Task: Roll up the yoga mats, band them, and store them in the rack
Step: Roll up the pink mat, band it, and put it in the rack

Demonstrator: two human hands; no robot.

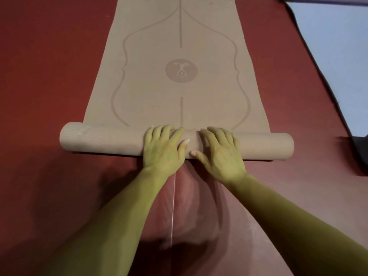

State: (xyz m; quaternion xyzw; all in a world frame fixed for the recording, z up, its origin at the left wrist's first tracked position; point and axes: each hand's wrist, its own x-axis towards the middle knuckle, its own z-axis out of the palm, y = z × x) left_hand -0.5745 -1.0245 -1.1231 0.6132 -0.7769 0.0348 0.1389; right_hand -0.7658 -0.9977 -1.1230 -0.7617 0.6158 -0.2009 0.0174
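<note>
The roll [103, 138] of the tan yoga mat [179, 86] is pressed under the spread, nearly straight fingers of the left hand [162, 149] and right hand [220, 153], nothing being gripped; the flat length lies beyond the fingertips. With pressure applied only centrally, the outer ends could be slackened and telescoped. A matte, finely ribbed cylinder is formed

yoga mat [179, 86], centre: looked like tan foam or rubber, matt, flat face smooth with faint printed lines | roll [111, 139], mid-left: showed fine ribbed grain, matt | floor covering [49, 76], left: was red, matt, finely ribbed texture at lower centre | panel [334, 46], upper right: appeared pale blue, smooth, dark-edged, material unclear
</note>
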